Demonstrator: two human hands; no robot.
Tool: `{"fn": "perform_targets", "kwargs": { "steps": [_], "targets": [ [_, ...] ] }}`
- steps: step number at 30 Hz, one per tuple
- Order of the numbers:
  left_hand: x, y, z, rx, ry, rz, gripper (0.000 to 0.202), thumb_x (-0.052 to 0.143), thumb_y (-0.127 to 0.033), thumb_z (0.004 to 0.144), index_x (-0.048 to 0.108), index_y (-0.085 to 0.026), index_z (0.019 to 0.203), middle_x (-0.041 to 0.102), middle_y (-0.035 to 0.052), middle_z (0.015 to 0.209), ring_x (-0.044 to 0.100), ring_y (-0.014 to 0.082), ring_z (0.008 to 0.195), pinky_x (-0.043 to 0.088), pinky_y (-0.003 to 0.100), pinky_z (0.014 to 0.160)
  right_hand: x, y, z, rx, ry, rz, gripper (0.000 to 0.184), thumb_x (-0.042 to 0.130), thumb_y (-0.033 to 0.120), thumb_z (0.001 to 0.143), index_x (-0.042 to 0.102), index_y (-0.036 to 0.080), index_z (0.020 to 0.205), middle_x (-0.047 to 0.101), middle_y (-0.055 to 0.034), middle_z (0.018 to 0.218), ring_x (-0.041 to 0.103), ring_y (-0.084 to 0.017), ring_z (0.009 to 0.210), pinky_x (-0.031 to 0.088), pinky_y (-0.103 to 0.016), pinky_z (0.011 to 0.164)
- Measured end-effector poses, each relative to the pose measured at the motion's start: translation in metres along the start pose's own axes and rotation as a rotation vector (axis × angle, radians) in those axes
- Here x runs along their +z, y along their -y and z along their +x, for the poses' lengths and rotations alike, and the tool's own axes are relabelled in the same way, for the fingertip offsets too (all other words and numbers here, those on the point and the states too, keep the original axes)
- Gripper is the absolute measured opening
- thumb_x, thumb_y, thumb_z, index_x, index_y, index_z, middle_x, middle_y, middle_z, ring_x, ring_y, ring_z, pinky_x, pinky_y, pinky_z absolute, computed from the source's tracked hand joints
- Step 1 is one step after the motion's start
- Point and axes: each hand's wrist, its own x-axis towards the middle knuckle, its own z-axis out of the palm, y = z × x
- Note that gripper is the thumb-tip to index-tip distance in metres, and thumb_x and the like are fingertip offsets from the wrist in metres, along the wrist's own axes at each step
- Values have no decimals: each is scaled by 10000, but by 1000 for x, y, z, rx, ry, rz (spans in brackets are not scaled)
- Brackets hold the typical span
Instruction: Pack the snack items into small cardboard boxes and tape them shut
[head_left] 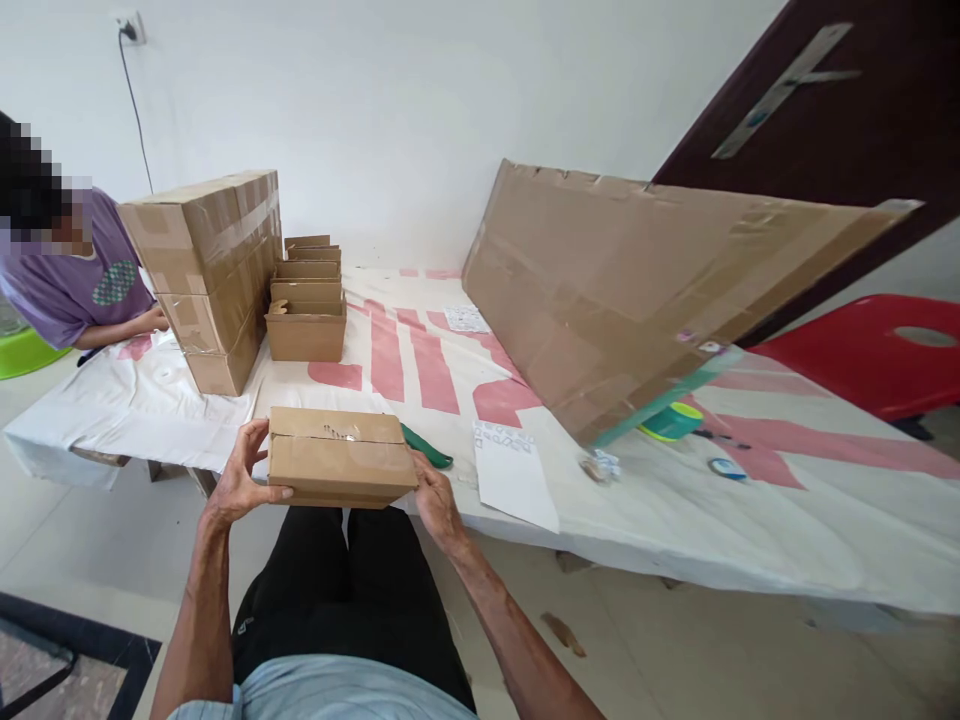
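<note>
A closed brown cardboard box is held level at the table's front edge, above my lap. My left hand grips its left end, thumb along the front face. At the right end my right hand has its fingers around the corner. A seam runs along the upper part of the box, with small dark marks near its middle. Just behind its right corner lies a dark green curved object, partly hidden by the box. To the right of my right hand is a white printed sheet.
Stacked taped cartons and upright open boxes stand at left. A person sits beyond them. A large cardboard sheet leans at right, near a green tape roll, a blue-white roll and a red chair.
</note>
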Motion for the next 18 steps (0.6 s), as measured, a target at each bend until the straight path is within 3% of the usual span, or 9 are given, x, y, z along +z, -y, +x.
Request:
{"fn": "perform_targets", "kwargs": {
  "steps": [4, 7, 9, 13, 15, 18],
  "targets": [
    [4, -10, -4, 26, -9, 72, 1042, 1014, -440, 640, 443, -306, 1501, 446, 185, 1657, 354, 429, 1605, 399, 558, 1219, -24, -11, 22, -99, 42, -501, 398, 529, 492, 1017, 761, 189, 1132, 694, -169, 1257, 628, -324, 1184, 513, -515, 1045],
    [9, -21, -7, 67, -11, 126, 1029, 1012, -407, 633, 472, -317, 1504, 427, 169, 1671, 373, 431, 1593, 413, 554, 1217, -36, -11, 39, 2, 204, -891, 231, 573, 312, 998, 722, 180, 1114, 680, -171, 1214, 599, -311, 1124, 488, -441, 956],
    [12, -26, -8, 84, -4, 154, 1028, 1007, -379, 637, 470, -326, 1512, 409, 165, 1687, 376, 428, 1591, 416, 557, 1219, -37, -10, 47, 72, 298, -1033, 167, 564, 226, 996, 702, 177, 1076, 685, -163, 1163, 596, -300, 1097, 460, -406, 912],
    [14, -32, -11, 95, 18, 199, 1010, 982, -315, 656, 462, -316, 1522, 386, 174, 1699, 371, 437, 1592, 409, 576, 1230, -35, -9, 55, 104, 314, -1062, 135, 541, 197, 997, 676, 185, 1011, 683, -128, 1085, 608, -264, 1021, 428, -358, 838],
    [14, -34, -12, 104, 30, 217, 990, 973, -294, 669, 464, -311, 1517, 382, 176, 1701, 372, 439, 1590, 413, 578, 1227, -37, -4, 60, 100, 199, -998, 208, 467, 235, 1023, 669, 191, 1001, 670, -108, 1023, 603, -243, 925, 423, -345, 781],
    [15, -37, -13, 120, 52, 242, 967, 966, -288, 685, 472, -317, 1516, 371, 171, 1708, 358, 441, 1598, 421, 574, 1221, -45, 22, 67, 12, -43, -683, 321, 405, 379, 1042, 668, 203, 985, 651, -71, 887, 578, -240, 818, 440, -344, 717]
  ]
}}
